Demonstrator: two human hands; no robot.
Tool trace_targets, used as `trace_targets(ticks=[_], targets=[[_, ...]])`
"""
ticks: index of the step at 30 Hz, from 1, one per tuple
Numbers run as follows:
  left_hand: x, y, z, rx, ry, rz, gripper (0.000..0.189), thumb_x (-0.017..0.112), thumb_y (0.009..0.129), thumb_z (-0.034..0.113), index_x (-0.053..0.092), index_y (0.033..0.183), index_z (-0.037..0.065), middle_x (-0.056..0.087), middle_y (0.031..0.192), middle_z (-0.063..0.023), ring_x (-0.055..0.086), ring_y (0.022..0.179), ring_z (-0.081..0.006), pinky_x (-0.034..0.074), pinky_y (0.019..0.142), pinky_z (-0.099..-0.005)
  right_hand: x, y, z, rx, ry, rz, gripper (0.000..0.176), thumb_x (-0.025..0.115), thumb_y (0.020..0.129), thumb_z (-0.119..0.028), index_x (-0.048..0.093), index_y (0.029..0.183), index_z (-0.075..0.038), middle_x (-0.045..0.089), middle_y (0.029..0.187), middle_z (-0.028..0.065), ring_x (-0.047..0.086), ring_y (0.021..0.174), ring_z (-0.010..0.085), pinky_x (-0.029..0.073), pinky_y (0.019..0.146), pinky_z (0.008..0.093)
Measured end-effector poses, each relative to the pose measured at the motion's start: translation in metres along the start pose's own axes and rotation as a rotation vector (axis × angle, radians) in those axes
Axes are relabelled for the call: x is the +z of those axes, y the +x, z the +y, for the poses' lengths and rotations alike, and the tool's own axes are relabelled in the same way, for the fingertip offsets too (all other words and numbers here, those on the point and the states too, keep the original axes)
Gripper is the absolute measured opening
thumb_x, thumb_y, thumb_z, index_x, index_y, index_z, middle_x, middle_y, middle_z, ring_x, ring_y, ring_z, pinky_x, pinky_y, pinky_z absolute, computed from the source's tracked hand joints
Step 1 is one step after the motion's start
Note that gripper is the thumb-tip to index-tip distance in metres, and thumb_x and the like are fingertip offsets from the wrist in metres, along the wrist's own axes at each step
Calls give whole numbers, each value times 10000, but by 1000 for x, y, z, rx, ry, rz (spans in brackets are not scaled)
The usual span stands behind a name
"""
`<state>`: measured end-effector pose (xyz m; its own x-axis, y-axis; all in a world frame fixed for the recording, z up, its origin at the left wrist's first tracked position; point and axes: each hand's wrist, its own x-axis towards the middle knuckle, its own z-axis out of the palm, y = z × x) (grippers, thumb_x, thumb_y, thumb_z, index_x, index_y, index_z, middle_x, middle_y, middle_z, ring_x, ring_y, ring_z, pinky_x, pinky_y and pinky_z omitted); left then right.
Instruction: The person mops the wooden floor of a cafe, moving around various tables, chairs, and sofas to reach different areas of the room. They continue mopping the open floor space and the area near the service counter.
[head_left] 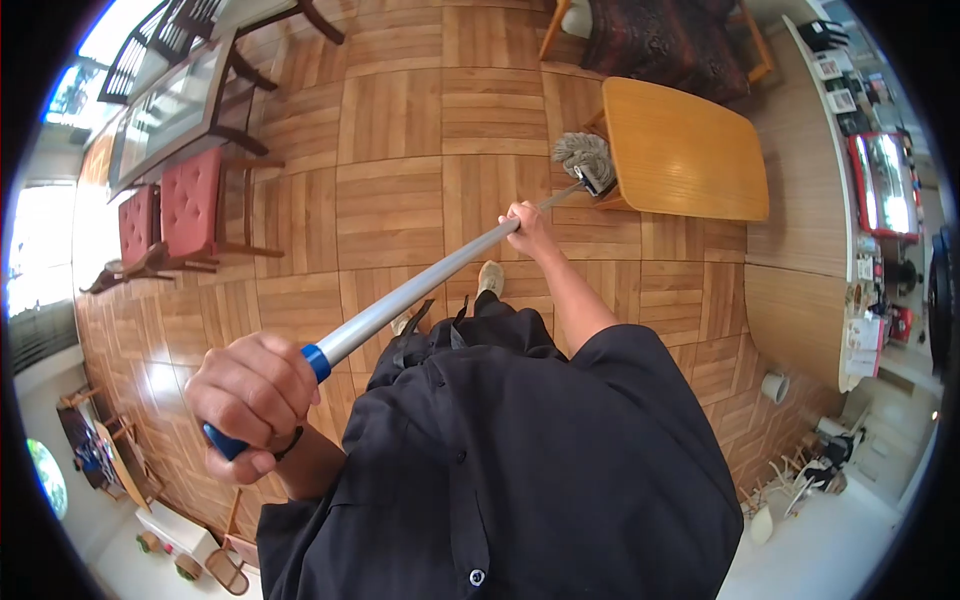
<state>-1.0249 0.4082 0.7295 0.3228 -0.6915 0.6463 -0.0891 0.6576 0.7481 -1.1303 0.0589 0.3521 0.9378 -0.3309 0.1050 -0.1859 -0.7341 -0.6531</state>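
Observation:
A mop with a long silver pole (430,285) runs diagonally across the view, from lower left up to the right. My left hand (255,395) is closed round its blue grip at the near end, with a dark band on that wrist. Farther down the pole, my right hand (525,228) is wrapped around the metal, the arm stretched forward. The grey string mop head (582,155) lies on the parquet floor (390,195), right beside the left end of a wooden table (690,150).
Red cushioned chairs (190,200) stand by a glass-topped table (170,125) on the left. At the upper right is a seat with a dark patterned cover (665,45). A long counter (800,180) lines the right side, with a white bin (775,388) near it.

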Motion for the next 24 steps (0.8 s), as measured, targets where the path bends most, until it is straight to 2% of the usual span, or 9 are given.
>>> trace_targets(ticks=[7, 11, 12, 14, 15, 18, 20, 21, 24], targets=[[-31, -136, 157, 69, 271, 254, 237, 690, 706, 113, 489, 581, 100, 532, 486, -21, 506, 398, -135, 479, 501, -247, 122, 6, -182, -207, 43, -80, 211, 706, 851, -259, 605, 793, -83, 621, 794, 128, 617, 842, 350, 481, 730, 472], [-1, -198, 248, 247, 547, 468, 348, 762, 766, 172, 480, 567, 123, 537, 489, 10, 493, 388, -98, 433, 442, -226, 180, -18, -313, -260, -2, -300, 181, 673, 865, -301, 628, 816, -132, 636, 856, 103, 635, 889, 326, 487, 759, 498], [5, -235, 283, 267, 572, 498, 390, 742, 781, 368, 436, 584, 229, 461, 477, 131, 458, 412, 13, 333, 473, -161, 198, -26, -342, -306, -3, -375, 171, 666, 866, -303, 632, 822, -141, 640, 891, 101, 639, 906, 318, 489, 762, 504], [42, -246, 332, 335, 761, 728, 333, 758, 802, 278, 502, 601, 206, 497, 469, 98, 494, 415, -14, 381, 478, -150, 222, -45, -402, -438, 84, -515, 145, 662, 864, -277, 629, 824, -142, 637, 946, 97, 643, 926, 310, 491, 753, 498], [51, -233, 344, 272, 753, 520, 374, 461, 989, 483, 459, 773, 177, 465, 618, 63, 468, 537, -71, 464, 561, -255, 240, -55, -421, -616, 167, -491, 155, 682, 845, -292, 638, 841, -144, 633, 967, 94, 644, 924, 305, 494, 740, 491], [98, -232, 377, 235, 839, 450, 354, 521, 972, 499, 466, 802, 194, 500, 672, 98, 528, 634, -47, 492, 631, -254, 244, -71, -479, -995, 461, -619, 265, 748, 747, -347, 672, 901, -146, 635, 932, 104, 654, 928, 322, 512, 766, 478], [123, -220, 363, 343, 721, 478, 301, 557, 967, 453, 485, 824, 197, 502, 670, 106, 511, 616, -48, 484, 640, -244, 233, -90, -510, -867, 580, -975, 308, 772, 699, -375, 690, 870, -134, 656, 879, 115, 662, 896, 329, 522, 755, 463], [134, -221, 363, 249, 730, 498, 259, 570, 966, 411, 502, 833, 199, 503, 670, 110, 502, 619, -47, 472, 656, -234, 229, -102, -519, -791, 633, -1147, 329, 784, 675, -389, 699, 855, -127, 667, 853, 121, 666, 880, 333, 527, 749, 456], [169, -215, 356, 21, 797, 515, 226, 568, 968, 366, 504, 829, 200, 512, 668, 111, 509, 632, -45, 465, 657, -234, 223, -128, -522, -887, 287, -1166, 343, 779, 649, -417, 714, 783, -108, 689, 782, 139, 674, 850, 332, 536, 739, 437]])
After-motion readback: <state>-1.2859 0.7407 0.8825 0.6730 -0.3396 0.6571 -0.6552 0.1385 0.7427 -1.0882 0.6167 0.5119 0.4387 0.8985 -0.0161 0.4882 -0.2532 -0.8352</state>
